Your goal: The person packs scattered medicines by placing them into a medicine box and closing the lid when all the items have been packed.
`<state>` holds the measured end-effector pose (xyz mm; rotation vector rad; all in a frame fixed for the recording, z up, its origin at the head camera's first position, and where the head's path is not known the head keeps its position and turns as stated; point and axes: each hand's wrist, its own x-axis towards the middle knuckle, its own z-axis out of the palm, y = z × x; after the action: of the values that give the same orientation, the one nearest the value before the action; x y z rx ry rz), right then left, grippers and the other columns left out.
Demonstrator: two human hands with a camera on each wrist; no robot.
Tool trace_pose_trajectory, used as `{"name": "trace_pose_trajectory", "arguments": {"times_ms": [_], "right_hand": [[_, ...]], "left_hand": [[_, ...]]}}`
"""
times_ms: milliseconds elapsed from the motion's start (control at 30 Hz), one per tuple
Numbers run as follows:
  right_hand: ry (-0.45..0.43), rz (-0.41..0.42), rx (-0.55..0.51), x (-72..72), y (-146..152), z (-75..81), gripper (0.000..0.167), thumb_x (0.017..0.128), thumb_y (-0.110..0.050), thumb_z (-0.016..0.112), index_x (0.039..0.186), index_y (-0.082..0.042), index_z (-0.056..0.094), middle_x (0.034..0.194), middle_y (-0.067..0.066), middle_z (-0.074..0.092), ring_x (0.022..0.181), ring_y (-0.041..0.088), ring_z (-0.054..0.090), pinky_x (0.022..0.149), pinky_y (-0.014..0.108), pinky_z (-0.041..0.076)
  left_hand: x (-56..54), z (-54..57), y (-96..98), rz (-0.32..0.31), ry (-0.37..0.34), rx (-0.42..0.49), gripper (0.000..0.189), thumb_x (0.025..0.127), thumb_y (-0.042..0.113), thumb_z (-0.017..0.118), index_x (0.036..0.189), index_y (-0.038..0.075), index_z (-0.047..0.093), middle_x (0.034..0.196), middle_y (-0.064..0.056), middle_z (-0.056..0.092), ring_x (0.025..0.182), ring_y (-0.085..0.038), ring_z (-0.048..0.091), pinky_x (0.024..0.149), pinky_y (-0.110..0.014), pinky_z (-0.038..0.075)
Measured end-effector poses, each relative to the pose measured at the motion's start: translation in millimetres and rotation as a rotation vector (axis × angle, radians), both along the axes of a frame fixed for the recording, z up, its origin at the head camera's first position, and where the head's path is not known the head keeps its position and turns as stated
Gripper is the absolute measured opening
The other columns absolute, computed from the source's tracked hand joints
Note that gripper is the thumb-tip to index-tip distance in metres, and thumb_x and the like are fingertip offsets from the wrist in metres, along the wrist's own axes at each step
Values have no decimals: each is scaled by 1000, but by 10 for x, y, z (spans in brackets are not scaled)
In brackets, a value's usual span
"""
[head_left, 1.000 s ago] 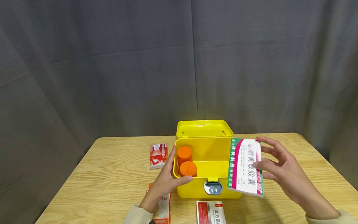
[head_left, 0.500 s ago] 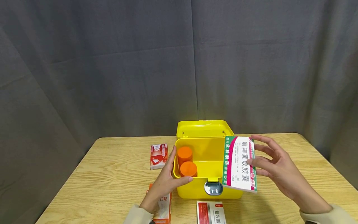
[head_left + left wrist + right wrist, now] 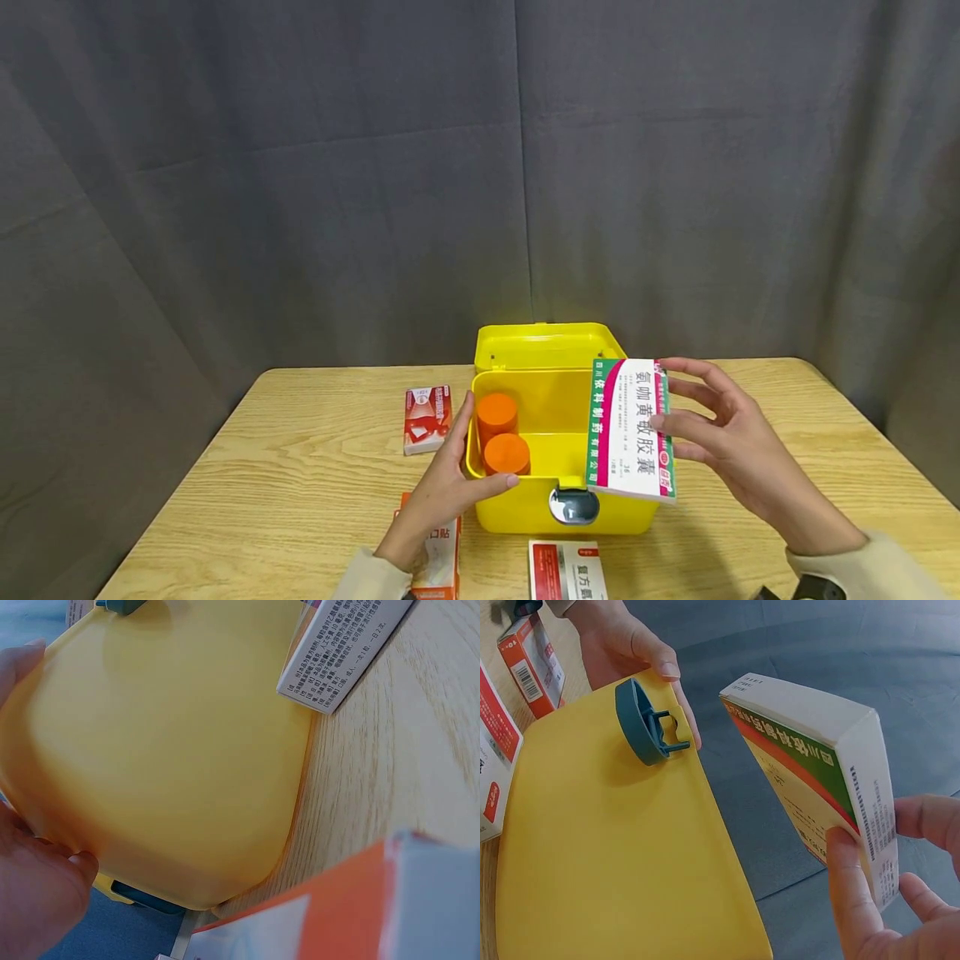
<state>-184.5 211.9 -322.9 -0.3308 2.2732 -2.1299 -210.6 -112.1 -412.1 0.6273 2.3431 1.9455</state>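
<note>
An open yellow medicine case (image 3: 510, 510) stands on the table with its lid (image 3: 540, 346) tipped back and a silver latch (image 3: 574, 506) on its front. My left hand (image 3: 442, 487) grips its left front corner, thumb over the front rim and fingers along the side. Two containers with orange caps (image 3: 507, 454) stand inside at the left. My right hand (image 3: 738, 454) pinches a white, green and pink medicine box (image 3: 626, 425) by its right edge, thumb on the printed face. In the right wrist view the medicine box (image 3: 802, 772) is tilted, above the case's front rim.
Behind and left of the case lies a red and white medicine box (image 3: 427, 417). An orange and white box (image 3: 441, 558) sits partly under my left forearm. Another red and white carton (image 3: 566, 571) lies before the case. A grey curtain (image 3: 375, 208) hangs behind the table.
My right hand has moved the medicine box left and slightly up, so it now overlaps the right part of the case. The left hand and the case have stayed put.
</note>
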Motion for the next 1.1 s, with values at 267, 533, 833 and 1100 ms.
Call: {"name": "trace_pose_trajectory", "arguments": {"times_ms": [267,533,833,1100], "right_hand": [[8,15,5,-66,-39,-12,58,92,-11,67,142,-19,40,144,19,34,102,21,62,79,39,56],[-23,7,0,-154,-74,-7,60,91,-15,70,142,-19,40,141,18,37,103,21,62,81,39,55],[-35,6,-21,-237,-80,-35,61,90,-15,72,141,-20,41,140,17,36,105,23,59,82,41,54],[-37,41,-38,-311,-61,-33,58,91,-13,69,141,-19,41,139,17,36,105,21,58,82,40,55]], "left_hand": [[18,-1,18,-4,9,-3,107,82,29,79,157,24,4,161,1,6,144,-25,16,112,-51,22],[11,1,16,-10,20,4,107,82,29,78,157,22,3,161,0,6,144,-26,16,112,-52,22],[9,4,21,0,25,-2,106,82,31,78,157,21,4,161,0,6,145,-25,14,112,-51,21],[10,13,20,4,25,-14,108,81,32,79,157,21,4,161,1,5,145,-24,13,112,-52,20]]}}
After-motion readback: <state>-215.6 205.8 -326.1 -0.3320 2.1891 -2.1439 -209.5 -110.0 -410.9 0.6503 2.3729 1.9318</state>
